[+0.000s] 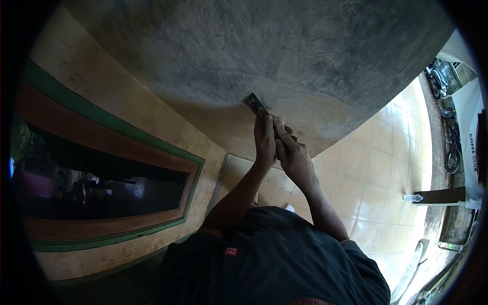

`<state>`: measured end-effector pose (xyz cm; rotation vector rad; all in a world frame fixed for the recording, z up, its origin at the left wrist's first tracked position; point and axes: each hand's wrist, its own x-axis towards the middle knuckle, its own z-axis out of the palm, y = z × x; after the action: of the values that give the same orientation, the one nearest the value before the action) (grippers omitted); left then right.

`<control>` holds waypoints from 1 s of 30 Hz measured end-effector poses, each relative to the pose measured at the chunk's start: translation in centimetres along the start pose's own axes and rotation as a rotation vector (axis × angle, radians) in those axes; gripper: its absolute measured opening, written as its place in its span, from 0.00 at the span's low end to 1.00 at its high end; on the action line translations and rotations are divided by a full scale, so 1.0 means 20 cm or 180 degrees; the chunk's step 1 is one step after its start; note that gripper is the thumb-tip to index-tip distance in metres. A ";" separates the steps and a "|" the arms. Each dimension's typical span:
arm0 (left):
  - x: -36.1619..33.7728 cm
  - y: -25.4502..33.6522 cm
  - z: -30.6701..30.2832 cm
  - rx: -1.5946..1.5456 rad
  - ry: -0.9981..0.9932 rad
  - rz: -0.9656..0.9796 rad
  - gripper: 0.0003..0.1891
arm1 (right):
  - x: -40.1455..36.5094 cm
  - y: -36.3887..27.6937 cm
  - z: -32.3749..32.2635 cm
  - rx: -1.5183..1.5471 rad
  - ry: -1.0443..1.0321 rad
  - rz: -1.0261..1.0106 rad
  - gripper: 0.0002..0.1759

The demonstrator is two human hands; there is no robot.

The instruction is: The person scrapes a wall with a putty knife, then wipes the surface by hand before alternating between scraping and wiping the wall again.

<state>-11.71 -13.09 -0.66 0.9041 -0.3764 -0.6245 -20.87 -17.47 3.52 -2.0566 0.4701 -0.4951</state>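
Observation:
Both hands are raised together in front of a grey, streaked wall. My left hand is closed round the handle of a scraper with a dark, flat blade, which points up and left near the wall. Against it, my right hand is closed, with its fingers on a small pale piece, possibly a second tool; its full shape is hidden by the fingers. The lower part of the wall is tan rather than grey.
A green and brown framed window is on the left. Pale floor tiles run below and right. Farther right are a plastic bottle, parked motorcycles and a white banner.

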 end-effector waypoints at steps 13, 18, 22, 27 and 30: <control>0.11 0.12 -0.23 -0.0016 -0.0464 -0.0666 0.25 | 0.03 -0.18 0.17 -0.0593 -0.0195 0.0108 0.31; 0.07 0.18 -0.12 0.0361 -0.0078 -0.1068 0.24 | -0.03 -0.28 0.12 -0.0967 -0.0448 0.0511 0.30; 0.10 0.16 -0.18 0.0394 -0.0182 -0.0761 0.24 | 0.01 -0.18 0.18 -0.0965 -0.0181 0.0261 0.30; 0.09 0.09 -0.13 0.0569 0.0131 -0.0572 0.25 | 0.04 -0.15 0.09 -0.0699 -0.0136 -0.0058 0.28; 0.09 0.08 -0.08 0.0455 0.0567 -0.0629 0.29 | 0.03 -0.17 0.12 -0.0960 0.0029 -0.0299 0.28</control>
<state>-8.98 -12.47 -0.11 1.1341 -0.1737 -0.6980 -18.64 -14.48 5.43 -2.3755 0.4784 -0.5144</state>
